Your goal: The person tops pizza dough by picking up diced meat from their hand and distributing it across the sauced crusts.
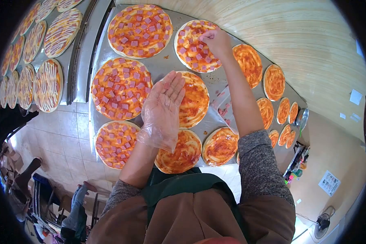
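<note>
My left hand [162, 103], in a clear plastic glove, is palm up with its fingers stretched out. It hovers between a ham-topped pizza [120, 89] and a sauced pizza base [194, 99], partly covering both. Pinkish bits show near its fingertips, but I cannot tell whether they lie on the hand. Over another pizza with ham cubes [191, 44] at the back, my right hand [216, 42] has its fingertips pinched together; whatever is between them is hidden. Below my right forearm, a clear plastic container [227, 106] holds pink ham pieces and is partly covered by the arm.
More ham-topped pizzas [140, 30] lie on the metal table [160, 65]. Several sauced bases [248, 65] spread to the right, near a metal bowl [302, 118]. At left, pizzas with white stripes [48, 85] fill another surface. A wall [297, 36] borders the table's far side.
</note>
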`<action>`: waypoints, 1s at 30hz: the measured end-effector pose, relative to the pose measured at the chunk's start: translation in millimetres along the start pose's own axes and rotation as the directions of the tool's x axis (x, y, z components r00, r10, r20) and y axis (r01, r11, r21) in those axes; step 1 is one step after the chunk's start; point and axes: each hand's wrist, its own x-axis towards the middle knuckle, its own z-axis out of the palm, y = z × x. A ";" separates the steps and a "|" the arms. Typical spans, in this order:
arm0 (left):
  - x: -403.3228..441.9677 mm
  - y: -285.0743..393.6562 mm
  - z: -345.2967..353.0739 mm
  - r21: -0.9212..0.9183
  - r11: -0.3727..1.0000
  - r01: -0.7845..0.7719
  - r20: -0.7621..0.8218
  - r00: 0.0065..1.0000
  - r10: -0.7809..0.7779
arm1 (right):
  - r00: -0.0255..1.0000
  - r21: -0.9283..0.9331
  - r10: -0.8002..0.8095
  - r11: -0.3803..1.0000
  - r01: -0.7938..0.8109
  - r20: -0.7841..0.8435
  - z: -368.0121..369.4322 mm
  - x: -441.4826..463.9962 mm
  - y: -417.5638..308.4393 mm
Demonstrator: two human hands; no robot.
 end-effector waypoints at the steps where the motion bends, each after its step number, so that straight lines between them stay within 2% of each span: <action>1: -0.4 0.4 0.1 0.001 1.000 0.003 -0.005 1.000 -0.003 | 1.000 -0.065 -0.006 0.998 0.005 -0.016 -0.1 0.6 -3.5; 4: -0.1 2.8 -1.3 -0.012 1.000 0.003 0.009 1.000 -0.003 | 0.993 -0.181 -0.029 0.983 0.009 -0.110 -0.4 1.2 -5.4; 7: 1.0 5.3 -2.6 -0.022 1.000 -0.001 0.010 1.000 0.002 | 0.974 0.109 -0.126 0.983 0.148 -0.187 2.3 20.6 30.3; 10: 2.9 5.7 -3.7 -0.030 1.000 -0.004 0.012 1.000 0.004 | 0.994 0.324 0.011 0.946 0.026 -0.112 -4.5 27.2 40.0; 13: 4.8 4.8 -2.3 -0.055 0.998 0.014 0.025 1.000 -0.013 | 0.994 0.302 0.064 0.953 -0.034 -0.089 -9.1 21.9 29.4; 16: 4.8 3.2 2.6 -0.030 0.999 0.023 0.021 1.000 -0.022 | 0.991 0.023 0.094 0.995 -0.093 -0.090 -14.5 15.4 11.4; 19: 5.3 1.9 3.7 0.000 1.000 0.020 0.040 0.999 -0.020 | 0.984 -0.142 -0.047 0.990 0.023 -0.172 -4.5 24.1 28.7; 22: 7.1 1.9 3.6 -0.056 0.997 0.050 0.074 0.996 -0.045 | 0.963 -0.210 -0.063 0.978 0.006 -0.262 -0.1 19.2 26.6; 25: 6.3 4.0 6.6 -0.091 0.993 0.068 0.066 0.996 -0.063 | 0.957 0.071 -0.221 0.969 0.237 -0.186 -7.3 -27.8 -8.4; 27: 6.7 4.8 8.7 -0.108 0.991 0.074 0.049 0.996 -0.069 | 0.970 0.270 -0.240 0.937 0.223 0.029 -7.8 -71.5 -37.9; 29: 7.7 4.9 8.9 -0.121 0.990 0.078 0.034 0.997 -0.075 | 0.895 0.161 -0.429 0.898 0.409 0.120 -1.7 -102.9 -49.1; 30: 8.4 4.4 7.4 -0.126 0.989 0.079 0.025 0.997 -0.077 | 0.872 0.156 -0.478 0.874 0.460 0.107 1.1 -113.9 -53.6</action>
